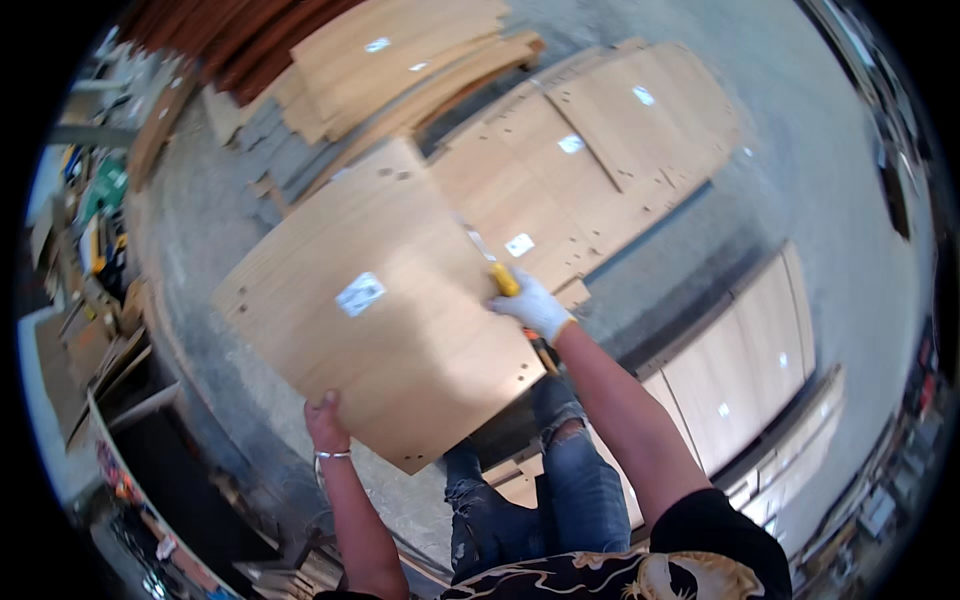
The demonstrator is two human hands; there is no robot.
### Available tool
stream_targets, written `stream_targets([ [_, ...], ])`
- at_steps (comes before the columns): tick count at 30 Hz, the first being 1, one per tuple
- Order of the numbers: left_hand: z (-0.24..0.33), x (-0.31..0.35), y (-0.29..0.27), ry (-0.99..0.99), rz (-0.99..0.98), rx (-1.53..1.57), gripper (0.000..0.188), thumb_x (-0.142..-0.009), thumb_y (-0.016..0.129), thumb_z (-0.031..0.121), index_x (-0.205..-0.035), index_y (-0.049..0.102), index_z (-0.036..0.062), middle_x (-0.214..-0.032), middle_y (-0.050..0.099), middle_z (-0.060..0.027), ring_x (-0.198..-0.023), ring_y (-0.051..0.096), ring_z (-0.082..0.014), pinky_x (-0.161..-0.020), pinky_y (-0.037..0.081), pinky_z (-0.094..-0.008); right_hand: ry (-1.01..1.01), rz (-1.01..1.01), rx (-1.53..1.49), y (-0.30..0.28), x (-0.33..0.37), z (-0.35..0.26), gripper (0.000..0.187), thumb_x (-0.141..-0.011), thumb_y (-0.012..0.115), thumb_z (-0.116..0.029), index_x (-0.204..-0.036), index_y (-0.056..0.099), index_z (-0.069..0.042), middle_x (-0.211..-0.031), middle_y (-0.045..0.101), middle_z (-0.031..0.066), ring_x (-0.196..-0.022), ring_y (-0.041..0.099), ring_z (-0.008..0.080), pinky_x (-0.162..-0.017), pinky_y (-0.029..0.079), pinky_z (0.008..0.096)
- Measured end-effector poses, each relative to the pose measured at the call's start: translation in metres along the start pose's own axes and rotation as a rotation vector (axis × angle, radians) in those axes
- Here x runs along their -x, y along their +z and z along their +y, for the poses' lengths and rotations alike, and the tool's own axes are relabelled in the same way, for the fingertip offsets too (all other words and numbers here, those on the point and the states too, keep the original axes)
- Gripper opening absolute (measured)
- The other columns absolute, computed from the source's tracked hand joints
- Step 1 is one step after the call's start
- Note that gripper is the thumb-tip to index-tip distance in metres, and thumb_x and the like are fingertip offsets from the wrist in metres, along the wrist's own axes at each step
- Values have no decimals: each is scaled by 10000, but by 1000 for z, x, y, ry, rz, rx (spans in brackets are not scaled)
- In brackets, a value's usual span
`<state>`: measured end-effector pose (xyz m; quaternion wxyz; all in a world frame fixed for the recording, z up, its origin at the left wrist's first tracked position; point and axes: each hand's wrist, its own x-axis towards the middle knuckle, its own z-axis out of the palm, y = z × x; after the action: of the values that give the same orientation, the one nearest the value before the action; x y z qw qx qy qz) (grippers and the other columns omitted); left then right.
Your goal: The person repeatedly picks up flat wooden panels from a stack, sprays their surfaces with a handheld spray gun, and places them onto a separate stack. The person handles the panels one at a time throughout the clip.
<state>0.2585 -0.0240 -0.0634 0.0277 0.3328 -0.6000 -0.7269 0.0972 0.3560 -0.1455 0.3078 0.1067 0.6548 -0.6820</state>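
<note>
A broad, curved-edged wooden panel [420, 330] is tilted in front of me, with dark holes near its corners and a white label [360, 293] on its face. My bare left hand [326, 424] grips its near left edge, thumb on top. At the right edge, my right hand [535, 303], in a white glove, is closed around a yellow-handled tool [506, 280] with a thin pale blade; its exact kind is blurred. That hand is also against the panel's edge. Just below it, an orange and black object [541, 350] shows partly.
Flat wooden panels [640, 130] lie in a long stack beyond, with more panels [400, 50] farther left. Red-brown boards [230, 40] are piled at the far left. Other panels [740, 350] stand low at right. Dark shelving [185, 480] and clutter [105, 240] line the left.
</note>
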Motion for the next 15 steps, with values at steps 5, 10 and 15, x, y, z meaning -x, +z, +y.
stream_targets([
  [5,-110,-20,-48,-254,335,293,594,-962,567,439,-1354,483,1,-1310,558,-111,-1209,533,-269,-1043,428,-420,-93,-219,396,57,17,-57,494,-727,724,-162,-1173,565,-23,-976,665,196,-941,651,317,-812,517,393],
  [10,-225,-36,-60,-346,80,522,537,-992,499,418,-1389,463,58,-1368,521,-119,-1264,491,-259,-1068,396,-412,-195,-341,734,155,65,-102,356,-739,691,-171,-1059,578,-67,-970,680,178,-882,672,365,-783,523,448],
  [15,-292,-30,-43,-455,43,562,482,-982,524,354,-1374,464,79,-1307,559,-102,-1192,552,-236,-980,466,-402,-374,-503,1110,213,82,-105,328,-758,692,-152,-1067,594,-100,-968,667,92,-844,694,297,-709,511,423],
])
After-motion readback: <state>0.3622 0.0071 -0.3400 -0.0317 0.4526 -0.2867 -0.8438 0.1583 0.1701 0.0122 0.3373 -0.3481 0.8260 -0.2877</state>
